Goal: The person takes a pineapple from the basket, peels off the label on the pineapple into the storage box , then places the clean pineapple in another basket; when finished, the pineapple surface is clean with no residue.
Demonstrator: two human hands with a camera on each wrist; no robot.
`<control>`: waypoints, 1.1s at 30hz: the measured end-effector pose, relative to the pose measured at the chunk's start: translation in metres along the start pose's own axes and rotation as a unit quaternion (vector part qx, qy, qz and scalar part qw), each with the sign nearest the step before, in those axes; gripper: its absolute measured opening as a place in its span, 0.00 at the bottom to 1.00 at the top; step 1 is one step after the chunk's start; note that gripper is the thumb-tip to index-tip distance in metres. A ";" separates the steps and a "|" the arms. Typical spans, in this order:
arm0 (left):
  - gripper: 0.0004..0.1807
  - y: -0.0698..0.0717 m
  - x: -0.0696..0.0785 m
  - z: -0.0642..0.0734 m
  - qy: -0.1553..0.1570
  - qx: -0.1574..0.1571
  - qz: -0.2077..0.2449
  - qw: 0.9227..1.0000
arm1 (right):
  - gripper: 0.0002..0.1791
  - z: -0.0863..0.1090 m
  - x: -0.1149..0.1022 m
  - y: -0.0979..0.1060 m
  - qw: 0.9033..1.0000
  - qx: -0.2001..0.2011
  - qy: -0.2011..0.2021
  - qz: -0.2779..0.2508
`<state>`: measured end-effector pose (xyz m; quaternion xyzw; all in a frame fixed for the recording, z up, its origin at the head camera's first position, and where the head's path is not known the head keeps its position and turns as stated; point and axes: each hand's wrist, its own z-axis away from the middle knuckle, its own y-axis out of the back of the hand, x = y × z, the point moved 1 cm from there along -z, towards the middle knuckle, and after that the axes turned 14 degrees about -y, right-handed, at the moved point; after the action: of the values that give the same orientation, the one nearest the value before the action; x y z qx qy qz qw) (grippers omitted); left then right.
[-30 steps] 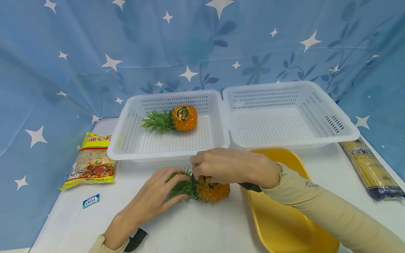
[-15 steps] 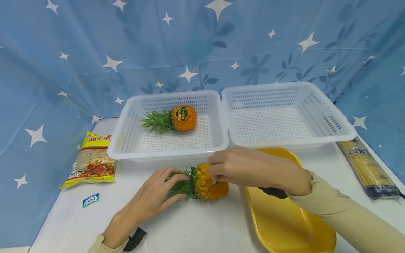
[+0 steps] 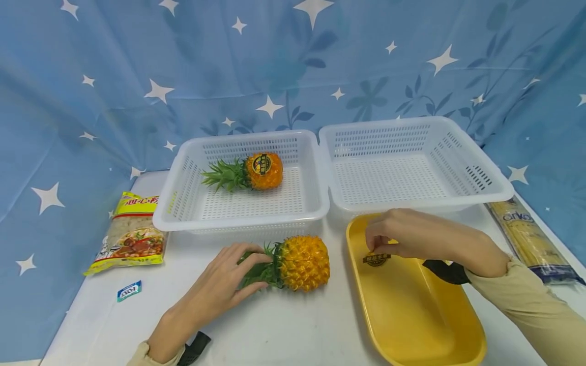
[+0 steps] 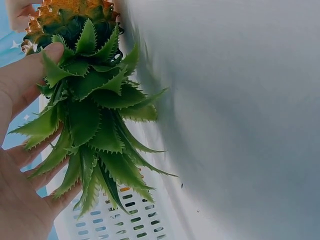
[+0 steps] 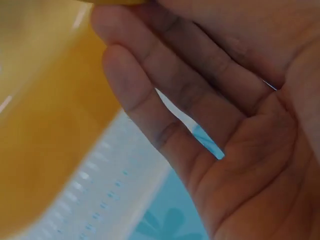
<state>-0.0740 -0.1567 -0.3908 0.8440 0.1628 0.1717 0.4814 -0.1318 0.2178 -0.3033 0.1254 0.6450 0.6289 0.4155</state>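
Observation:
A pineapple [image 3: 304,263] lies on its side on the white table, its green crown [image 4: 97,115] pointing left. My left hand [image 3: 224,282] holds it by the crown, the thumb near the base of the leaves and the other fingers behind them in the left wrist view. A black-and-gold sticker [image 3: 377,260] hangs from the fingertips of my right hand [image 3: 407,234], which pinches it over the yellow tray [image 3: 407,310]. In the right wrist view the fingers [image 5: 127,75] are bent together, and the sticker is mostly out of frame.
Two white perforated baskets stand behind; the left basket [image 3: 238,223] holds another pineapple [image 3: 264,172] bearing a similar sticker. At left lie a bag of food [image 3: 133,236] and a small blue-green packet [image 3: 129,291]. A pasta pack [image 3: 533,239] lies at right.
My right hand has moved right from the pineapple to above the yellow tray, taking the sticker off the fruit. The left hand stays on the crown.

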 end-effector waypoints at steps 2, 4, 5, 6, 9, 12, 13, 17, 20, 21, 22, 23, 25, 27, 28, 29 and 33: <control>0.29 0.002 -0.001 0.000 0.002 -0.003 -0.001 1.000 | 0.14 -0.005 0.009 -0.007 1.000 -0.011 -0.003 -0.002; 0.29 0.002 -0.001 0.000 0.005 -0.005 0.000 1.000 | 0.13 -0.011 0.016 -0.016 1.000 -0.016 0.002 -0.007; 0.29 0.001 0.000 0.000 0.006 -0.006 0.002 1.000 | 0.13 -0.013 0.019 -0.020 1.000 -0.021 0.005 -0.012; 0.29 0.001 0.000 0.000 0.008 -0.007 0.002 1.000 | 0.13 -0.016 0.022 -0.024 1.000 -0.024 0.006 -0.016; 0.28 0.001 0.000 0.000 0.012 -0.008 0.006 1.000 | 0.16 -0.022 0.026 -0.033 0.999 -0.029 0.015 -0.035; 0.28 0.001 -0.001 0.000 0.010 -0.009 0.008 1.000 | 0.19 -0.028 0.030 -0.039 0.999 -0.029 0.020 -0.037; 0.28 0.001 -0.001 0.000 0.009 -0.009 0.008 1.000 | 0.19 -0.029 0.030 -0.041 0.999 -0.027 0.022 -0.033; 0.29 0.001 -0.001 0.001 0.009 -0.009 0.005 1.000 | 0.19 -0.032 0.033 -0.047 0.999 -0.024 0.012 -0.021; 0.29 0.001 0.000 0.001 0.009 -0.011 0.002 1.000 | 0.18 -0.031 0.035 -0.052 1.000 -0.002 0.010 0.007; 0.29 0.000 0.001 0.001 0.009 -0.011 0.002 1.000 | 0.18 -0.031 0.035 -0.054 1.000 0.009 0.011 0.020; 0.29 0.000 0.001 0.001 0.008 -0.012 0.001 1.000 | 0.18 -0.030 0.035 -0.055 0.999 0.021 0.014 0.034; 0.29 0.000 0.002 0.001 0.007 -0.012 0.001 1.000 | 0.17 -0.029 0.034 -0.057 0.998 0.034 0.017 0.047; 0.29 0.001 0.002 0.001 0.007 -0.013 0.002 1.000 | 0.16 -0.027 0.033 -0.060 0.996 0.049 0.020 0.066; 0.29 0.001 0.002 0.000 0.009 -0.013 0.003 1.000 | 0.15 -0.025 0.033 -0.061 0.997 0.049 0.017 0.061; 0.29 0.001 0.002 0.000 0.010 -0.014 0.004 1.000 | 0.15 -0.024 0.032 -0.061 0.998 0.043 0.014 0.051; 0.29 0.002 0.002 0.000 0.012 -0.015 0.004 1.000 | 0.16 -0.024 0.033 -0.062 0.999 0.035 0.010 0.039; 0.28 0.002 0.001 0.000 0.019 -0.023 0.008 1.000 | 0.16 -0.022 0.035 -0.064 1.000 0.011 -0.005 -0.007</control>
<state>-0.0728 -0.1573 -0.3887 0.8305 0.1611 0.1958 0.4960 -0.1455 0.2152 -0.3782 0.1283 0.6505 0.6183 0.4221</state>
